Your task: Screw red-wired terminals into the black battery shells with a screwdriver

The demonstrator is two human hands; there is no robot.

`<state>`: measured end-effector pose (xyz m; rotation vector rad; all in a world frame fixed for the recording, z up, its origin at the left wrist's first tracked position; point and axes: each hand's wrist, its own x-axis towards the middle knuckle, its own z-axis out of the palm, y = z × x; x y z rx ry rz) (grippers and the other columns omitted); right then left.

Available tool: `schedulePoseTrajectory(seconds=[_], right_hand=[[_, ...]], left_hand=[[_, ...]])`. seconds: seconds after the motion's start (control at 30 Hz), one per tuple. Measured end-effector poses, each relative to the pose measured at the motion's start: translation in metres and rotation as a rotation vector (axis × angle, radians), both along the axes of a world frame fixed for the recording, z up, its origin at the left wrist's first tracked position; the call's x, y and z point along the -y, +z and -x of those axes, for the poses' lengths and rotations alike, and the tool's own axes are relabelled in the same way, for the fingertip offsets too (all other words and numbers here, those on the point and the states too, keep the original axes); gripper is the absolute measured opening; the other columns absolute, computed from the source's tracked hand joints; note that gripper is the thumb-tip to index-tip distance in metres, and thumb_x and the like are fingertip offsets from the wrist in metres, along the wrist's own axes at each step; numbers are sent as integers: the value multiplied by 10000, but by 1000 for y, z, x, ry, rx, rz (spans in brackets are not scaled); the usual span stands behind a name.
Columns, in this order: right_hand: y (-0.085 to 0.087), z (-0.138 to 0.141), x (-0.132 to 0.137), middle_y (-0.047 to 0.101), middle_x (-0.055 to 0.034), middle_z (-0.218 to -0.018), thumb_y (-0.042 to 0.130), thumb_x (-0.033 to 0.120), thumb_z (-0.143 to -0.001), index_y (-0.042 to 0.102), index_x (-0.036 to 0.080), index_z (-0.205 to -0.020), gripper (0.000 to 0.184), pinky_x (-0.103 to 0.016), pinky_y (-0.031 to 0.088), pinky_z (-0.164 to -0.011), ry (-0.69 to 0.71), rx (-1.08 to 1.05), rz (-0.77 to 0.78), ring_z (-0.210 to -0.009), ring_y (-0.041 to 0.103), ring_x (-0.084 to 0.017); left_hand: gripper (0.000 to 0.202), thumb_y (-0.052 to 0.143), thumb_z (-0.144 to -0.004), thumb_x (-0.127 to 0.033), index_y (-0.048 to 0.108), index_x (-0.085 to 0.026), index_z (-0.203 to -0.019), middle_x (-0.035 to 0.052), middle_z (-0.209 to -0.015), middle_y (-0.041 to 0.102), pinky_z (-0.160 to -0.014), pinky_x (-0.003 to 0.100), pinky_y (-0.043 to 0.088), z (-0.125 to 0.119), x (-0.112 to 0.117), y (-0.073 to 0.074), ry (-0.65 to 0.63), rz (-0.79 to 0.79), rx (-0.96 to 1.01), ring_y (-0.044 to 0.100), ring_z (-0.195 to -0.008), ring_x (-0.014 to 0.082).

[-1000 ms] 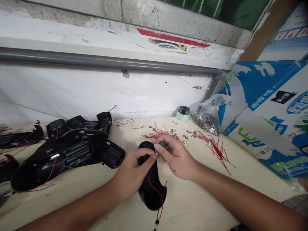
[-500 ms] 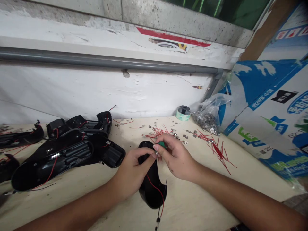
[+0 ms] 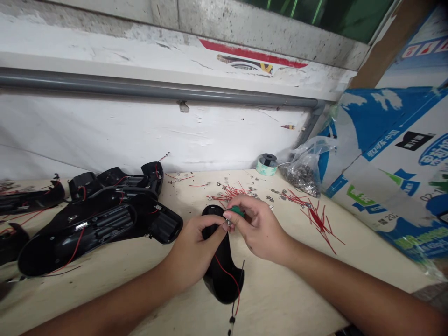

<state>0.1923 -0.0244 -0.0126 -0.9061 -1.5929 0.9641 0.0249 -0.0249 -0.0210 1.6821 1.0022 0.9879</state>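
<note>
The left hand [image 3: 194,249] is clamped around the upper end of a glossy black plastic housing [image 3: 224,284], fingers curled over the far side and thumb on top; the housing sits tilted, its lower end resting on the bench, with a red wire [image 3: 228,274] and a thin black wire [image 3: 241,273] running down it; the right hand [image 3: 257,228] is nearly closed in a pinch on a small green piece [image 3: 238,211], with a small silver metal part [image 3: 228,223] showing at the fingertips; the two hands are close together, their fingertips almost touching at that metal part; the pale wooden bench [image 3: 280,289] carries loose metal terminals [image 3: 269,198] and a tangle of cut red wires [image 3: 229,192] just beyond the hands; a second bunch of red wires [image 3: 318,221] lies to the right; further black housings [image 3: 84,238] with battery compartments and red leads lie to the left; at the back stand a roll of green-and-white tape [image 3: 266,164] and a clear plastic bag of metal parts [image 3: 301,177]; a blue-and-white printed carton [image 3: 385,172] leans at the right, with bold characters too small to read and a partial "202" legible; a grey pipe [image 3: 157,91] runs along the white wall [image 3: 140,135], above it a torn red-striped sticker [image 3: 252,60] without legible writing.
</note>
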Motion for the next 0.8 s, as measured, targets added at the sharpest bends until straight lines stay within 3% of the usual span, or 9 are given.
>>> schedulePoseTrajectory(seconds=[0.2,0.4,0.57,0.67,0.73,0.8], right_hand=[[1,-1,1,601,1,-719,626,269,-936,593,191,-847,123,-268,452,-604,0,48,-37,-663,560,-146],[0,0,-2,612,-2,-718,645,364,-934,608,193,-934,175,-277,490,-568,7,-46,29,-611,573,-144],[7,-7,-10,649,-39,-894,604,381,-960,560,203,-940,184,-329,552,-770,-128,-141,-58,-795,648,-163],[3,-10,-17,604,2,-903,578,383,-961,504,250,-1163,252,-278,555,-609,-35,-187,54,-650,616,-121],[-1,-10,-19,545,31,-787,591,395,-935,552,227,-1094,235,-214,485,-441,45,-141,210,-523,537,-96],[-3,-7,-18,491,45,-687,601,441,-908,585,188,-912,253,-185,415,-337,114,-104,369,-434,459,-79]], left_hand=[[206,622,-898,-342,784,-226,-946,14,-894,757,-831,313,469,0,2,1,-5,-9,-16,662,-886,210],[211,600,-912,-333,777,-223,-885,0,-837,735,-801,278,460,0,-1,3,-43,8,66,638,-849,184],[217,664,-856,-368,717,-197,-733,8,-818,710,-752,264,466,1,-2,6,42,73,158,626,-856,192],[202,700,-826,-387,727,-193,-775,15,-812,709,-682,251,473,1,-1,4,57,108,248,621,-786,175],[210,721,-809,-398,740,-189,-821,18,-796,710,-637,250,484,2,-1,3,67,168,335,617,-715,159],[217,735,-799,-399,745,-189,-849,24,-807,721,-631,256,508,2,-2,1,63,215,415,633,-702,159]])
